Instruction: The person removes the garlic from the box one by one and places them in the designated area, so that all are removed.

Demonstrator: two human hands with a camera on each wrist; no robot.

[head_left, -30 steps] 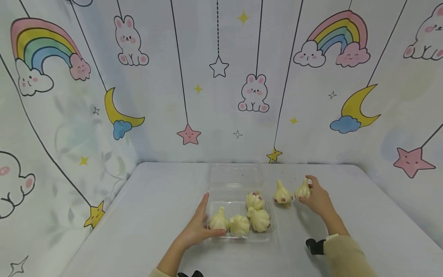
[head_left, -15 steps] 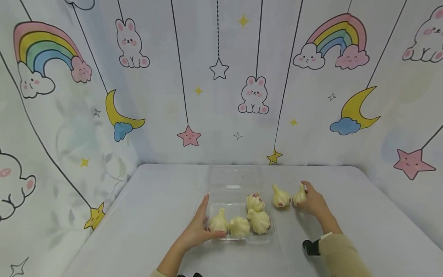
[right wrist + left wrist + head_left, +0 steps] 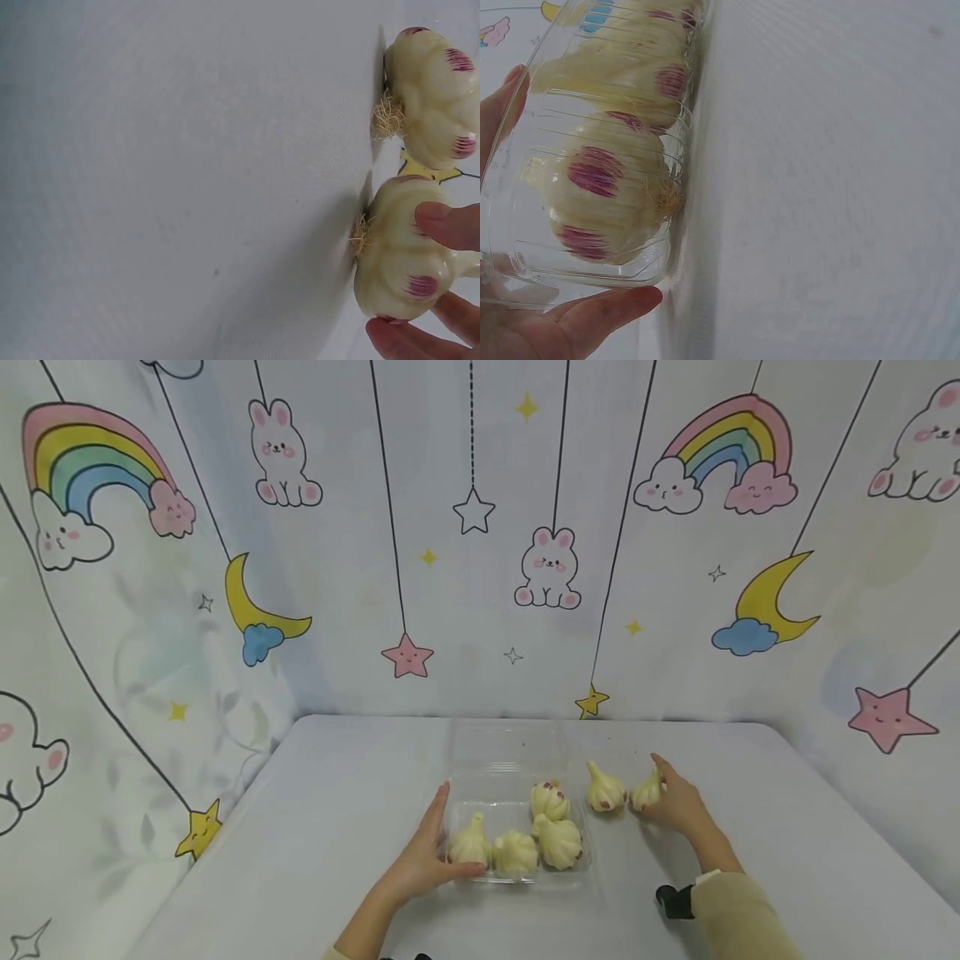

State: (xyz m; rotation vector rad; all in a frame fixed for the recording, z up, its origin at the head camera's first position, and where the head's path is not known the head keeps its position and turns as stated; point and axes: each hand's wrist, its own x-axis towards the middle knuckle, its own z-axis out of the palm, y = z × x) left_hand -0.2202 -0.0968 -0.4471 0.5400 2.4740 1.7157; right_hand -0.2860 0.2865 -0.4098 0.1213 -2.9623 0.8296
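In the head view, a clear plastic clamshell box (image 3: pixel 498 877) lies with its lid (image 3: pixel 506 745) folded back, several garlic bulbs (image 3: pixel 515 853) inside it. My left hand (image 3: pixel 420 860) holds the box at its near left corner, thumb along the front wall and fingers along the left side. Through the clear wall in the left wrist view, a purple-streaked bulb (image 3: pixel 607 187) stands close to that hand. To the right of the box, my right hand (image 3: pixel 681 800) holds a garlic bulb (image 3: pixel 401 255) between thumb and fingers, its roots down at the table. Another garlic bulb (image 3: pixel 605 789) sits just left of it.
The white table (image 3: pixel 337 793) ends at a fabric backdrop (image 3: pixel 480 610) printed with rabbits, rainbows and stars. Small dark specks lie on the tabletop behind the loose bulbs. A black strap piece (image 3: pixel 675 902) shows at the right sleeve (image 3: pixel 742 914).
My right hand has moved slightly left and lower with its garlic bulb. The loose bulb beside it has tilted over to the left. My left hand stays on the box.
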